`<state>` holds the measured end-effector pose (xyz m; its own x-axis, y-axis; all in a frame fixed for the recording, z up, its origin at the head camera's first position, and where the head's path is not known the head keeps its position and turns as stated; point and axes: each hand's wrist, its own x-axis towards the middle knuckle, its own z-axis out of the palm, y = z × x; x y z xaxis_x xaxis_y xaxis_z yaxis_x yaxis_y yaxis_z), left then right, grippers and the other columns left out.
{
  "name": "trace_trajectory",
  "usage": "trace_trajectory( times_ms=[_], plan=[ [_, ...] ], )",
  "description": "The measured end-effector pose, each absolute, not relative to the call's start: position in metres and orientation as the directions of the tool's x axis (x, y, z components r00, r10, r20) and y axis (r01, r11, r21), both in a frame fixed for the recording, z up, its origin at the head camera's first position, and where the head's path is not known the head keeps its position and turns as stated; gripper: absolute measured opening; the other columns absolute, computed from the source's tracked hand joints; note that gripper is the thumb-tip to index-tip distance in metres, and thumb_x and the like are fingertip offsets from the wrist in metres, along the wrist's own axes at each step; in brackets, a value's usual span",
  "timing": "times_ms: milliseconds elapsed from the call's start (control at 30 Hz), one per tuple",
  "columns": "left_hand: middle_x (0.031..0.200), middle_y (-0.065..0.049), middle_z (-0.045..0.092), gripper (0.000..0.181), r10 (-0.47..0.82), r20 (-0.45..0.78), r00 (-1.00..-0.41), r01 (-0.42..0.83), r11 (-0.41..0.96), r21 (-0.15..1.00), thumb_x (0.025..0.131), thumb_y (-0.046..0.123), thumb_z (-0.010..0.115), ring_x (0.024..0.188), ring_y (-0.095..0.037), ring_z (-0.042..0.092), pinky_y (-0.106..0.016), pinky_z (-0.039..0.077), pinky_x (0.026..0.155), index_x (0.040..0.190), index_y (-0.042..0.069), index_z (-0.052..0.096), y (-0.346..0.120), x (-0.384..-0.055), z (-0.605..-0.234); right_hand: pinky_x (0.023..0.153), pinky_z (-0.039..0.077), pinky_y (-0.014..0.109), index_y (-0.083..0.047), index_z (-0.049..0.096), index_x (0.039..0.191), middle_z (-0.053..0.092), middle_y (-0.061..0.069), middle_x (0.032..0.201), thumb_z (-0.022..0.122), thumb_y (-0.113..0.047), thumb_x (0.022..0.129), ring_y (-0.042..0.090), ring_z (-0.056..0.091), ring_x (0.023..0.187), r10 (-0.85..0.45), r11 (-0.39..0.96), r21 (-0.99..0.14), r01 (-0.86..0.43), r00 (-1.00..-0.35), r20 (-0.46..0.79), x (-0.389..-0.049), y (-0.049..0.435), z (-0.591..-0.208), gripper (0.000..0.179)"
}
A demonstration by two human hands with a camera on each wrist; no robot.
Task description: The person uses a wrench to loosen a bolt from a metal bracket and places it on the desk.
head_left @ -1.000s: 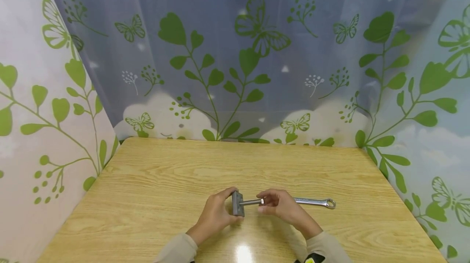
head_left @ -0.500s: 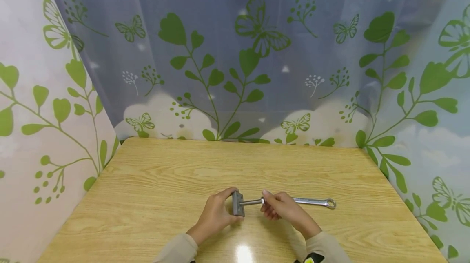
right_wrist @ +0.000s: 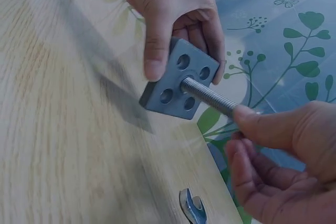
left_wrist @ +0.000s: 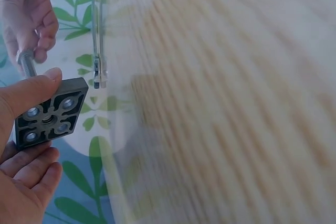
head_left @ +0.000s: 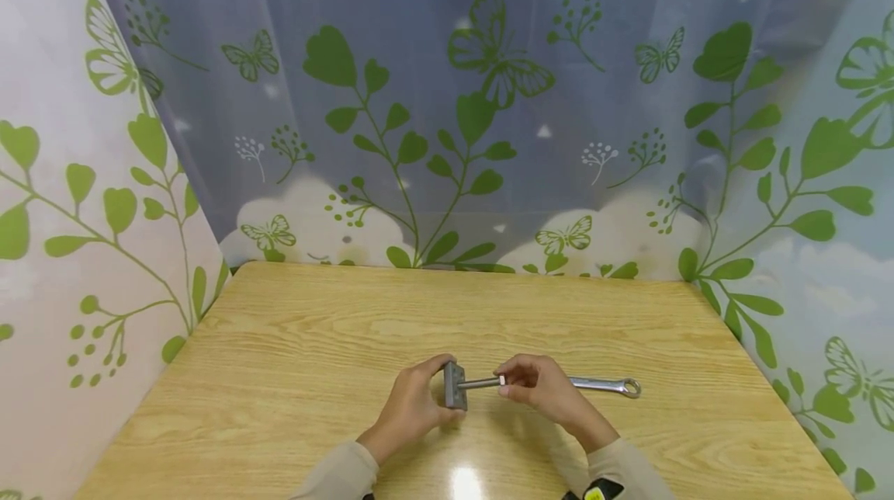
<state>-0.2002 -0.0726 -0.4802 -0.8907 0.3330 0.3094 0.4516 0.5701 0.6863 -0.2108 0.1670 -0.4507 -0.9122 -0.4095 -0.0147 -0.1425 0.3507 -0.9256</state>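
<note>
My left hand grips a grey square plate by its edges, thumb on one side and fingers on the other. Out of the plate's middle hole sticks a threaded bolt, with other holes around it. At the bolt's far end, my right hand pinches the head between thumb and fingertips; the right wrist view has the thumb over that end, hiding the head. The left wrist view shows the plate's ribbed back.
A shiny combination wrench lies on the wood-grain table, partly behind my right hand, ring end to the right. Its open end shows in the right wrist view. Patterned curtains surround the table at the back and sides.
My right hand's thumb and fingers have turned about the bolt's head, rolling over and back again. My left hand and the plate hold nearly still; the wrench has not moved.
</note>
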Motion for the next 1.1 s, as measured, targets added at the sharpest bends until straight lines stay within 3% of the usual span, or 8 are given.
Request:
trace_trajectory(
  times_ms=[367,533,667,800,967,1100],
  plan=[
    [0.122,-0.016,0.064,0.074,0.327,0.300,-0.896,0.441,0.582,0.683,0.061,0.014,0.091,0.113,-0.033,0.061,-0.045,0.050,0.098,0.125,0.000,0.057,-0.0717,-0.2023,-0.4767,0.069,0.055,0.022,0.007,0.063,0.114,0.064,0.016,0.096,0.072,-0.004,0.084,0.016,0.060,0.082,-0.400,0.309,-0.939,-0.150,-0.916,0.014,-0.2124,0.1676,-0.4512,0.033],
    [0.122,-0.018,0.063,0.075,0.334,0.309,-0.890,0.452,0.573,0.684,0.060,0.012,0.091,0.113,-0.034,0.060,-0.046,0.050,0.098,0.125,-0.002,0.057,-0.0726,-0.2030,-0.4780,0.075,0.057,0.030,0.010,0.055,0.122,0.063,0.013,0.098,0.065,-0.017,0.092,0.021,0.061,0.087,-0.436,0.298,-0.952,-0.072,-0.897,-0.068,-0.2121,0.1675,-0.4529,0.042],
    [0.122,-0.017,0.064,0.076,0.327,0.316,-0.890,0.453,0.569,0.686,0.059,0.011,0.091,0.113,-0.033,0.061,-0.045,0.049,0.099,0.125,-0.002,0.057,-0.0728,-0.2019,-0.4804,0.081,0.058,0.039,0.014,0.057,0.113,0.064,0.013,0.094,0.048,-0.033,0.102,0.026,0.064,0.087,-0.464,0.290,-0.957,0.006,-0.874,-0.147,-0.2100,0.1650,-0.4549,0.049],
    [0.121,-0.016,0.064,0.074,0.329,0.318,-0.889,0.456,0.569,0.685,0.060,0.011,0.091,0.112,-0.032,0.062,-0.043,0.050,0.098,0.125,-0.002,0.057,-0.0724,-0.2015,-0.4827,0.070,0.059,0.033,0.012,0.062,0.097,0.065,0.008,0.081,0.037,-0.043,0.103,0.017,0.063,0.072,-0.421,0.301,-0.951,0.065,-0.886,-0.194,-0.2080,0.1615,-0.4563,0.061],
    [0.120,-0.017,0.065,0.074,0.341,0.322,-0.883,0.466,0.563,0.682,0.060,0.011,0.091,0.112,-0.032,0.062,-0.043,0.051,0.097,0.124,-0.002,0.057,-0.0724,-0.2009,-0.4836,0.060,0.055,0.027,0.009,0.064,0.087,0.063,0.004,0.071,0.040,-0.042,0.102,0.012,0.059,0.062,-0.380,0.310,-0.946,0.092,-0.900,-0.212,-0.2067,0.1601,-0.4573,0.059],
    [0.120,-0.017,0.065,0.073,0.339,0.321,-0.884,0.464,0.567,0.681,0.060,0.010,0.091,0.111,-0.032,0.062,-0.043,0.051,0.097,0.124,-0.002,0.058,-0.0725,-0.2005,-0.4830,0.062,0.055,0.027,0.010,0.064,0.089,0.062,0.003,0.074,0.047,-0.036,0.101,0.012,0.058,0.066,-0.405,0.312,-0.949,0.052,-0.896,-0.183,-0.2075,0.1621,-0.4563,0.051]
  ],
)
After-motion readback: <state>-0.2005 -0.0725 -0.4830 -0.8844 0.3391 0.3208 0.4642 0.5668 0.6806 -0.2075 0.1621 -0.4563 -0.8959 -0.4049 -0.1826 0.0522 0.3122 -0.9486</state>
